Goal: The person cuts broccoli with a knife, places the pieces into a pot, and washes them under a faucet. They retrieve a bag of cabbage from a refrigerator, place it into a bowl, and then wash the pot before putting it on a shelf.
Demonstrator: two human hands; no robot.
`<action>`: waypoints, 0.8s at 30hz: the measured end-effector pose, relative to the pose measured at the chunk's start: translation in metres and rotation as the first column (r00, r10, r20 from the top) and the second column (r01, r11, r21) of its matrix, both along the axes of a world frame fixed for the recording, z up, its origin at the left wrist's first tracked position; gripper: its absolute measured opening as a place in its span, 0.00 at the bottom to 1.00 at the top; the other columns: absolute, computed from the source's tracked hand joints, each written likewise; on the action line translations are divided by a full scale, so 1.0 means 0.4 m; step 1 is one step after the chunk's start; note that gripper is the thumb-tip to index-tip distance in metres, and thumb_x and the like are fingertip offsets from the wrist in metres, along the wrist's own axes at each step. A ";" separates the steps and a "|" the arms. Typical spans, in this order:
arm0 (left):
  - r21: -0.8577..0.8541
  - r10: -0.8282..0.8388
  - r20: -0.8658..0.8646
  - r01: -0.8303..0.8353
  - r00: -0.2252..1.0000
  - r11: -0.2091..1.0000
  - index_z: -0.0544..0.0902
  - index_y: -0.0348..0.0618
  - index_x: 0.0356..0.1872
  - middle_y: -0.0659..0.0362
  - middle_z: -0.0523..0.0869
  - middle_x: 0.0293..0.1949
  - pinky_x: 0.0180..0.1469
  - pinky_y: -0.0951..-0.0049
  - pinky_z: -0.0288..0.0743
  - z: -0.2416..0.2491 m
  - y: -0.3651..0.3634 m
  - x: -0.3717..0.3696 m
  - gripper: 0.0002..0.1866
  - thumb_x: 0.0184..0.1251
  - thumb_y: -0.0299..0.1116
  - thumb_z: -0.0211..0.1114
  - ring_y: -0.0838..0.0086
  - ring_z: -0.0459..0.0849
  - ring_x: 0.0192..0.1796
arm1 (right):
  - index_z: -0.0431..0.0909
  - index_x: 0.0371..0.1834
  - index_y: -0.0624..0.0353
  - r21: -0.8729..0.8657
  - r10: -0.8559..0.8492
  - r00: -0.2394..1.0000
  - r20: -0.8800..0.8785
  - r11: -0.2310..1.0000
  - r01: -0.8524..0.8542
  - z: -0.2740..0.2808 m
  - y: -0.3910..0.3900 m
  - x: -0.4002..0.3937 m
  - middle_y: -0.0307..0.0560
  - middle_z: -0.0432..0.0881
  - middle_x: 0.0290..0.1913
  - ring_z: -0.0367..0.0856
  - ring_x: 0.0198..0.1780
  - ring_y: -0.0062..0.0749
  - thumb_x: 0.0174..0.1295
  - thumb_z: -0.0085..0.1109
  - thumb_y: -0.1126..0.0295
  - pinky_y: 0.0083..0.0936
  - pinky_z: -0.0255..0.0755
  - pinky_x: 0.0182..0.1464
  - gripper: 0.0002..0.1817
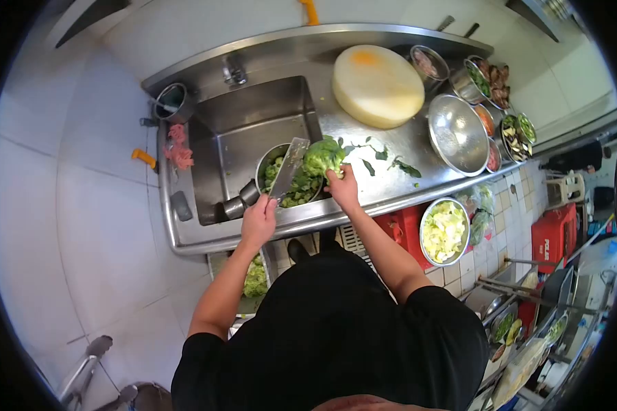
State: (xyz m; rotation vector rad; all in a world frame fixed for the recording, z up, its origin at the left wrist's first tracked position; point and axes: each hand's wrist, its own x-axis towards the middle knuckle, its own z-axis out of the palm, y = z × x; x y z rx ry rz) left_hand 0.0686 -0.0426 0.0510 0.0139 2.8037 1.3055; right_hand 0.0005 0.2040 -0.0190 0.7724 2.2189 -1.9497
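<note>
My left hand (258, 223) is wrapped round the handle of a cleaver (289, 168), its broad blade pointing up and away from me. A head of broccoli (323, 157) is gripped in my right hand (343, 186), close to the right side of the blade. Beneath both, a metal pot (260, 166) with cut broccoli florets (300, 192) sits at the right front of the sink (243, 123). The blade hides part of the pot. Dark green leaf scraps (406, 167) lie on the steel counter right of the broccoli.
A thick round cutting board (378, 88) stands on the counter behind a metal bowl (458, 135). Several food containers line the right end. On a red crate below is a bowl of chopped cabbage (445, 233). A tray of greens (255, 279) sits under the counter's front edge.
</note>
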 end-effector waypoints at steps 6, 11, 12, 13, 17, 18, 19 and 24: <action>-0.053 -0.203 0.061 0.206 0.977 0.977 0.75 0.42 0.38 0.40 0.83 0.29 0.39 0.41 0.71 -0.007 0.129 -0.011 0.12 0.76 0.41 0.55 0.39 0.82 0.36 | 0.81 0.47 0.62 0.704 0.089 0.981 -0.174 0.708 0.061 0.156 0.263 0.016 0.59 0.80 0.46 0.82 0.47 0.54 0.50 0.71 0.61 0.42 0.76 0.52 0.23; -0.210 -0.336 0.159 0.364 0.928 0.907 0.75 0.45 0.40 0.42 0.85 0.31 0.40 0.41 0.74 -0.020 0.274 -0.071 0.12 0.77 0.42 0.51 0.39 0.83 0.35 | 0.80 0.50 0.60 0.688 -0.010 0.989 -0.150 0.717 0.112 0.052 0.347 0.051 0.59 0.77 0.50 0.80 0.48 0.56 0.51 0.70 0.62 0.45 0.76 0.52 0.24; -0.232 -0.351 0.155 0.380 0.923 0.896 0.75 0.45 0.41 0.42 0.85 0.32 0.40 0.41 0.75 -0.014 0.292 -0.077 0.12 0.77 0.42 0.51 0.39 0.83 0.35 | 0.79 0.51 0.60 0.686 -0.020 0.988 -0.152 0.718 0.119 0.050 0.345 0.056 0.58 0.76 0.50 0.80 0.48 0.57 0.51 0.70 0.62 0.45 0.76 0.52 0.24; -0.255 -0.370 0.152 0.398 0.916 0.881 0.75 0.45 0.41 0.43 0.85 0.33 0.40 0.41 0.75 -0.007 0.308 -0.079 0.12 0.76 0.42 0.51 0.40 0.84 0.35 | 0.79 0.51 0.60 0.683 -0.029 0.989 -0.146 0.720 0.122 0.046 0.342 0.061 0.58 0.76 0.50 0.80 0.48 0.57 0.51 0.70 0.62 0.45 0.76 0.52 0.24; -0.280 -0.407 0.080 0.413 0.910 0.867 0.76 0.46 0.41 0.43 0.86 0.34 0.40 0.42 0.76 0.020 0.355 -0.086 0.12 0.76 0.42 0.51 0.40 0.84 0.36 | 0.79 0.52 0.61 0.640 -0.069 0.989 -0.134 0.756 0.139 0.052 0.334 0.060 0.58 0.76 0.51 0.80 0.49 0.58 0.52 0.70 0.62 0.45 0.76 0.53 0.25; -0.335 -0.417 0.109 0.428 0.902 0.839 0.76 0.45 0.41 0.43 0.86 0.34 0.39 0.43 0.77 0.003 0.362 -0.095 0.12 0.76 0.42 0.51 0.40 0.84 0.35 | 0.79 0.52 0.60 0.634 -0.069 0.991 -0.114 0.763 0.126 0.052 0.336 0.054 0.58 0.76 0.51 0.80 0.49 0.57 0.52 0.70 0.63 0.45 0.76 0.53 0.25; -0.387 -0.421 0.140 0.441 0.896 0.810 0.76 0.45 0.41 0.43 0.86 0.34 0.38 0.43 0.77 -0.014 0.366 -0.099 0.12 0.76 0.41 0.51 0.41 0.84 0.35 | 0.79 0.53 0.60 0.627 -0.065 0.994 -0.093 0.771 0.109 0.052 0.338 0.052 0.58 0.76 0.51 0.80 0.49 0.57 0.52 0.70 0.63 0.45 0.76 0.53 0.25; -0.266 -0.366 0.135 0.389 0.921 0.882 0.76 0.43 0.40 0.42 0.85 0.31 0.36 0.43 0.75 -0.030 0.353 -0.129 0.12 0.77 0.42 0.53 0.40 0.83 0.34 | 0.79 0.53 0.59 0.631 -0.074 0.994 -0.083 0.768 0.110 0.054 0.357 0.050 0.57 0.76 0.51 0.81 0.49 0.58 0.52 0.70 0.63 0.45 0.76 0.54 0.25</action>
